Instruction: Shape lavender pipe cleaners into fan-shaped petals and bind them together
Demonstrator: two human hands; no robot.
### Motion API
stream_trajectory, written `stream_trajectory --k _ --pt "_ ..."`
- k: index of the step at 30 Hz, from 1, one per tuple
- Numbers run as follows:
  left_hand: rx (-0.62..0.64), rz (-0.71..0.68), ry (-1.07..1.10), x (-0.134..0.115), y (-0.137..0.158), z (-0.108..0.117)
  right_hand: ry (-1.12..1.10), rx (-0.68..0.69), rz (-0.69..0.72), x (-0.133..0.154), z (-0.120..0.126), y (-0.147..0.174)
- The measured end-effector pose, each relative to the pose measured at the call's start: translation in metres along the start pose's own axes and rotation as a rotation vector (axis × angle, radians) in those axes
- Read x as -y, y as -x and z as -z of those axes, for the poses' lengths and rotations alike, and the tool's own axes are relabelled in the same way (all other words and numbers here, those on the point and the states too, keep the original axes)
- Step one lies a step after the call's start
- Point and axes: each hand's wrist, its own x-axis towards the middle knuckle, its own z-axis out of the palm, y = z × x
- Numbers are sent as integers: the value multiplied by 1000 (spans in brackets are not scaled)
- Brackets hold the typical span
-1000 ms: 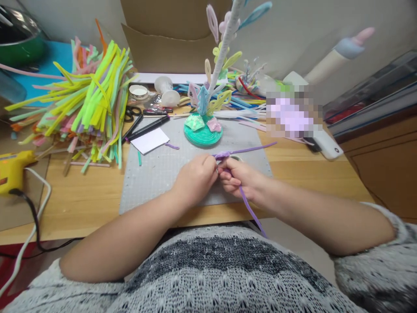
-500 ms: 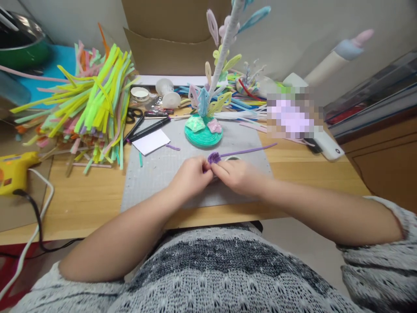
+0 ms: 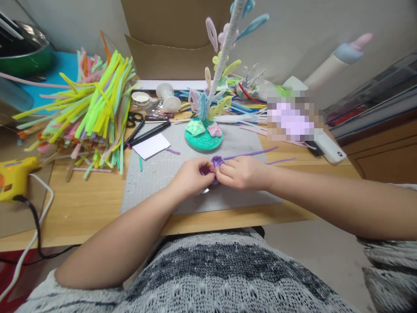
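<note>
Over the grey cutting mat [image 3: 150, 187], my left hand [image 3: 193, 175] and my right hand [image 3: 243, 173] meet, fingers pinched on a coiled purple pipe cleaner [image 3: 217, 161]. A straight purple length [image 3: 257, 152] runs off to the right behind my right hand, and another purple end [image 3: 282, 161] sticks out beyond my wrist. Something shiny shows under my left fingers, too small to name. Just behind my hands stands a round teal base [image 3: 204, 142], with a white wrapped stem [image 3: 224, 54] rising from it, bearing pastel pipe-cleaner petals.
A big heap of pipe cleaners [image 3: 94, 108] lies at the left. A yellow glue gun [image 3: 16, 178] with its cord is at the far left. Black pens [image 3: 150, 134], scissors [image 3: 134, 118] and a white card [image 3: 151, 145] lie left of the base. A cardboard sheet [image 3: 172, 56] stands behind.
My right hand has shifted slightly, its forearm swinging outward to the right. The purple coil between my fingers has turned and shows more, and a second purple end now appears at the right.
</note>
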Motion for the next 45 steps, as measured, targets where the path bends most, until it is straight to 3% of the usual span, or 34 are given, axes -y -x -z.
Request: stream_trajectory --k 9,17,23,27,34,38,45 --pt "-8 76 32 -2 0 -3 -106 154 -82 -1 1 0" --pt "94 255 237 1 -2 -3 -499 47 -205 -6 7 -5" --pt "205 344 352 -3 -1 0 -488 222 -70 -7 13 -10" --pt "261 376 356 -6 0 -1 -534 249 11 -7 15 -15" --pt "235 336 352 -5 1 0 -538 271 12 -11 21 -23" --pt "198 256 300 0 0 -1 -516 219 25 -13 19 -20" --pt "30 43 25 0 3 -4 -370 173 -141 -6 3 -8"
